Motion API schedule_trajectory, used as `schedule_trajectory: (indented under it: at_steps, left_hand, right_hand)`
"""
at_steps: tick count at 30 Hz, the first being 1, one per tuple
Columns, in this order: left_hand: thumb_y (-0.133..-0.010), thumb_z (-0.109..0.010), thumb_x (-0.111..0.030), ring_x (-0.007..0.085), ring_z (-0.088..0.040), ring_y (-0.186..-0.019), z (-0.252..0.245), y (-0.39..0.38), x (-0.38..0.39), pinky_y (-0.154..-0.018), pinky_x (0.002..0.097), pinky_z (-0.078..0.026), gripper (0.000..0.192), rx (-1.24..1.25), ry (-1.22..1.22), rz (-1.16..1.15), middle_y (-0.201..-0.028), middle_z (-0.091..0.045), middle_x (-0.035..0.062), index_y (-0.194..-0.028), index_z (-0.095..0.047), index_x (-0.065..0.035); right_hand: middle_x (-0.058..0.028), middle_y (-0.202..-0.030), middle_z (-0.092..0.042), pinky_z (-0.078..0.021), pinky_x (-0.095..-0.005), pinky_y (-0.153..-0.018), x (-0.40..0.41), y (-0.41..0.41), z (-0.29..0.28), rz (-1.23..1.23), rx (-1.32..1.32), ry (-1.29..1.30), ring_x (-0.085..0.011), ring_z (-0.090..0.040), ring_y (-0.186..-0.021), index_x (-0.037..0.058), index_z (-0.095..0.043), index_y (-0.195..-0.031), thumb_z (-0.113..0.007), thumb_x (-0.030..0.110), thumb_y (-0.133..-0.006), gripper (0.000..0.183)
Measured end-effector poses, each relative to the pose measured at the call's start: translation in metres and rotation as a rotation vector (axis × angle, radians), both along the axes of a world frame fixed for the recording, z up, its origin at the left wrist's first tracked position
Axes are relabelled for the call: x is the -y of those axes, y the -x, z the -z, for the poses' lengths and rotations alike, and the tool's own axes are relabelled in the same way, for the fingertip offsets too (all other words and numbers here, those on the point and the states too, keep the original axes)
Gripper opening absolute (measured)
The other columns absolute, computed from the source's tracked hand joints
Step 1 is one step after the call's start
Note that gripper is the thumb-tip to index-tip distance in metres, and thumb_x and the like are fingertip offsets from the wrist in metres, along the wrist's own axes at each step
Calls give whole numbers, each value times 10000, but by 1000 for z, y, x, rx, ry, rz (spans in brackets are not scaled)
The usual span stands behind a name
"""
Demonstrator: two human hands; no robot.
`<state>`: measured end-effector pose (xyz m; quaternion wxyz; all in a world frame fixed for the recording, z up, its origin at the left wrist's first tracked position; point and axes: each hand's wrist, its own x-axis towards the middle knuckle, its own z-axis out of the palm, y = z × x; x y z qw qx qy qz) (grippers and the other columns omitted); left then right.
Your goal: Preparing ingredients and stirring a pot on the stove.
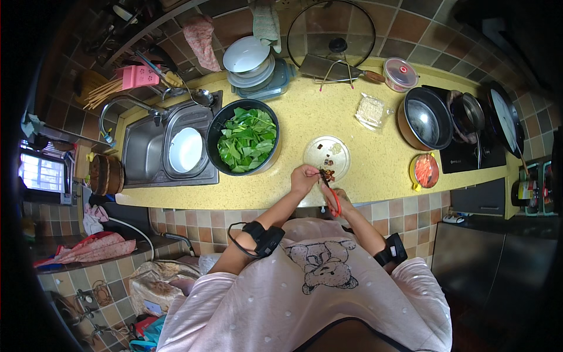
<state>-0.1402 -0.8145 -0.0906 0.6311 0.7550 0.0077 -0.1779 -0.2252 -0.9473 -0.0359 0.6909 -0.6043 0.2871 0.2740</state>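
Red-handled scissors [335, 203] are in my right hand [336, 200], their dark blades pointing up and left over the near edge of a light round plate or lid [311, 149]. At the blades, my left hand [305, 178] pinches a small dark piece of food; I cannot tell exactly what it is. Small dark reddish-brown pieces [330, 176] lie in a heap beneath, with a few more farther up the plate. A little heap of pale chopped food [335, 148] sits at the plate's upper right.
A large pot of green leaves [246, 141] stands left of the plate, beside the sink [145, 152]. To the right are a bagged noodle block [370, 111], an empty pot [424, 119], a yellow-rimmed bowl of reddish food [425, 170] and the stove [466, 154].
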Motion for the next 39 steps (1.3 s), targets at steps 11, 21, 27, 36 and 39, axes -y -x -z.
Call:
schedule_trajectory:
  at_steps: [11, 21, 27, 36, 39]
  left_hand:
    - [-735, -643, 24, 110, -587, -660, -2, -1, -4, -631, 227, -494, 118, -98, 204, -88, -746, -629, 64, -850, -617, 8]
    - [-727, -648, 29, 102, -585, -644, 1, 3, 0, -603, 223, -487, 98, -111, 171, -28, -733, -626, 60, -810, -603, 5]
    - [-718, -646, 27, 99, -588, -652, -5, 5, 1, -612, 224, -486, 105, -144, 137, -26, -725, -629, 59, -818, -617, 11]
    - [-731, -628, 25, 110, -597, -666, 2, 2, -2, -627, 222, -490, 112, -114, 132, -62, -745, -640, 70, -842, -632, 15]
    - [-735, -621, 33, 111, -597, -663, -5, 2, -1, -625, 223, -491, 108, -92, 140, -85, -745, -640, 72, -842, -629, 14]
  right_hand:
    - [-20, -466, -436, -364, -228, -335, 7, 3, 0, -130, -5, -7, -106, -418, -344, 79, -453, -592, -465, 626, -803, 586]
    - [-5, -408, -377, -298, -243, -303, -2, 1, -2, -32, 17, -4, -110, -354, -308, 95, -434, -495, -533, 614, -775, 599]
    - [-9, -391, -378, -298, -234, -274, 1, 5, 2, -50, 41, 73, -104, -364, -286, 94, -402, -484, -550, 583, -781, 591]
    - [-1, -421, -393, -310, -243, -306, 6, 7, 6, -34, 22, 55, -103, -369, -320, 104, -436, -504, -556, 581, -778, 564]
    - [-22, -441, -419, -360, -252, -330, 7, 7, 8, -72, -11, 7, -121, -418, -342, 83, -447, -551, -479, 603, -810, 582]
